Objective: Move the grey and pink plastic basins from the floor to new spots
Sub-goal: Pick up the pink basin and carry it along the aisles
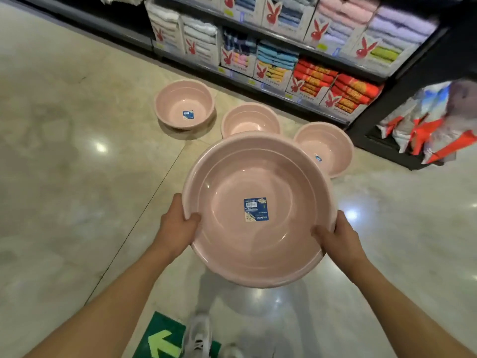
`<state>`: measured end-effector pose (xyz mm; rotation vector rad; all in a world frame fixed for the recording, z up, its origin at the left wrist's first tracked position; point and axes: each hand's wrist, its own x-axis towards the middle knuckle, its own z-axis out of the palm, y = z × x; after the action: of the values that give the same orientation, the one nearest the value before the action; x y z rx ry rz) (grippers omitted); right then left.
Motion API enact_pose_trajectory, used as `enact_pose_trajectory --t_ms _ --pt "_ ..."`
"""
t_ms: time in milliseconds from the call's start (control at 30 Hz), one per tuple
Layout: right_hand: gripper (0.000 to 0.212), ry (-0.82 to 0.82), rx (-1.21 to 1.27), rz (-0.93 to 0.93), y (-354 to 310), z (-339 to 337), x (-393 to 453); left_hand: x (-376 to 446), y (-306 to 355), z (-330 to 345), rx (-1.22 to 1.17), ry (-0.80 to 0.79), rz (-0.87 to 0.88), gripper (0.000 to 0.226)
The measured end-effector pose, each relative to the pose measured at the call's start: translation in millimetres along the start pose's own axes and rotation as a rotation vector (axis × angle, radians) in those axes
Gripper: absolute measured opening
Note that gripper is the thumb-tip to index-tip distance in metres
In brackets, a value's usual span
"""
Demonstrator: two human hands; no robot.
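Observation:
I hold a large pink plastic basin [258, 177] in the air over the floor, with a blue label at its bottom. My left hand [176, 227] grips its near left rim and my right hand [340, 239] grips its near right rim. Three more pink basins stand on the floor beyond it: one at the far left [184, 103], one in the middle [250, 120] partly hidden by the held basin, and one at the right [327, 148]. No grey basin is in view.
Low shop shelves [258, 81] with boxed towels run along the back. A dark rack [402, 148] with packaged goods stands at the right. A green floor sticker [160, 337] with an arrow lies by my shoe [197, 337]. Polished floor stretches to the left.

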<state>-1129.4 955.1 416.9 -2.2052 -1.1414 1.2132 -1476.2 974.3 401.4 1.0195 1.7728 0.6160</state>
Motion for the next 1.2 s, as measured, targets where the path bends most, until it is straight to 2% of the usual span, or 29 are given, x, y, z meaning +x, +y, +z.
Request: enact_pose_trajectory --t_ms 267,467,600,700,800,933,1200 --pt "0.029 0.157 0.076 0.142 13.3 -67.5 77.1 101.0 80.3 98.1 0.069 -0.195 0.041 0.019" --pt "0.032 0.207 0.091 0.219 17.4 -110.4 138.9 164.1 137.4 161.2 0.122 -0.268 0.019 0.017" --pt "0.034 0.251 0.093 0.268 25.2 -137.9 198.0 209.4 179.7 211.0 0.148 -0.324 0.046 0.038" --pt "0.033 0.252 0.099 0.280 30.3 -156.1 251.7 252.2 202.3 253.2 0.164 -0.321 0.050 0.036" --pt "0.032 0.262 0.080 0.303 41.1 -168.9 308.3 298.1 211.2 294.1 0.184 -0.344 0.071 0.036" --pt "0.025 0.291 0.009 0.325 51.8 -172.5 378.1 359.0 211.5 335.4 0.245 -0.347 0.069 0.020" --pt "0.044 0.343 -0.009 0.383 77.6 -149.3 477.3 453.0 200.9 401.1 0.379 -0.367 0.055 0.025"
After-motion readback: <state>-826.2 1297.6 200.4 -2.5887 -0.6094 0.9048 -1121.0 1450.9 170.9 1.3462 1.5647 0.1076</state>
